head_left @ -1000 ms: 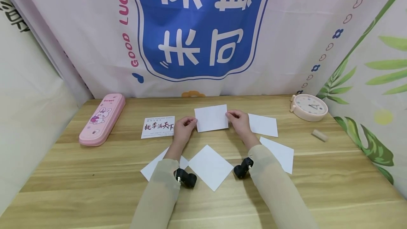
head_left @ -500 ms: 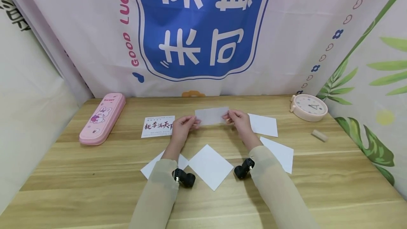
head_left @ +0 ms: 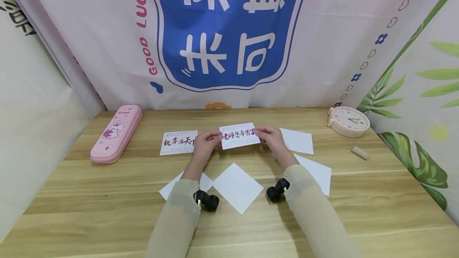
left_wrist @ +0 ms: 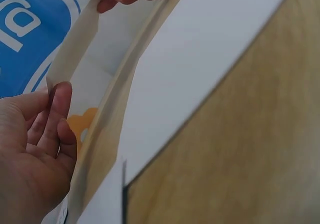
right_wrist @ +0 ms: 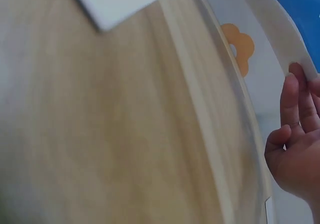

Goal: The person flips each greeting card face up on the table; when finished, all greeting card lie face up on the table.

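I'm holding up a printed card (head_left: 238,135) with both hands.
My left hand (head_left: 206,145) is pinching its nine-o'clock edge, my right hand (head_left: 273,139) its three-o'clock edge, fingers closed on it above the table (head_left: 107,210). From it, another lettered card (head_left: 176,143) is lying at nine o'clock, a blank card (head_left: 298,141) at three, a white sheet (head_left: 238,188) at six.

Head POV high, fwd + down, wrist POVs close, all share card (head_left: 239,135)
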`<state>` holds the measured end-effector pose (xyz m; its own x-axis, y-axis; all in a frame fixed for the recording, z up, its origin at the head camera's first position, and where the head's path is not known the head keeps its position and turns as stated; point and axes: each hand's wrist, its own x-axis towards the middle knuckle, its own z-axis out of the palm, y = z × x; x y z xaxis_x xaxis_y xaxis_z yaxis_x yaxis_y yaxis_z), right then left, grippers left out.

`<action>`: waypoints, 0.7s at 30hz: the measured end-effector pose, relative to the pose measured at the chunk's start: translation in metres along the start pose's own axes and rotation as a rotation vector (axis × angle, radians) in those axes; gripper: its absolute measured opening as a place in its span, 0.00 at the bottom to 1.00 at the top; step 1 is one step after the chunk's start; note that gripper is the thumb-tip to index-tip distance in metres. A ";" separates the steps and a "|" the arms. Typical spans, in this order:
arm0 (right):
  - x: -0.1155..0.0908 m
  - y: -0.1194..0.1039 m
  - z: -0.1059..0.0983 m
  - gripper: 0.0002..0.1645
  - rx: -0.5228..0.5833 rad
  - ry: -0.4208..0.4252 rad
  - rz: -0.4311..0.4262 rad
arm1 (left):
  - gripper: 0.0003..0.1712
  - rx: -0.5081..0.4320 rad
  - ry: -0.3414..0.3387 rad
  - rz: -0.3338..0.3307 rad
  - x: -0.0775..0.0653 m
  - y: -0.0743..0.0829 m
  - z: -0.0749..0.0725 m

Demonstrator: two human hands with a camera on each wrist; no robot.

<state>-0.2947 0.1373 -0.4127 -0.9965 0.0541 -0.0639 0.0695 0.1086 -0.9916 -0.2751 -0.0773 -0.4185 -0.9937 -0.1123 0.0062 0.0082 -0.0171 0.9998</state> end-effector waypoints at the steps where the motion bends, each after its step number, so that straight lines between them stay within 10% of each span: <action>1: 0.000 0.001 0.000 0.15 -0.004 -0.008 -0.005 | 0.11 0.005 0.001 0.008 0.000 0.000 0.000; 13: -0.005 -0.004 0.001 0.21 -0.048 -0.032 -0.065 | 0.15 0.083 0.074 0.048 0.003 -0.001 0.005; 21: -0.008 -0.006 -0.004 0.25 -0.118 -0.120 -0.036 | 0.20 0.142 -0.029 0.019 0.000 0.001 0.003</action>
<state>-0.2871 0.1400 -0.4060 -0.9963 -0.0705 -0.0490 0.0320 0.2242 -0.9740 -0.2752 -0.0742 -0.4177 -0.9963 -0.0829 0.0233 0.0127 0.1257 0.9920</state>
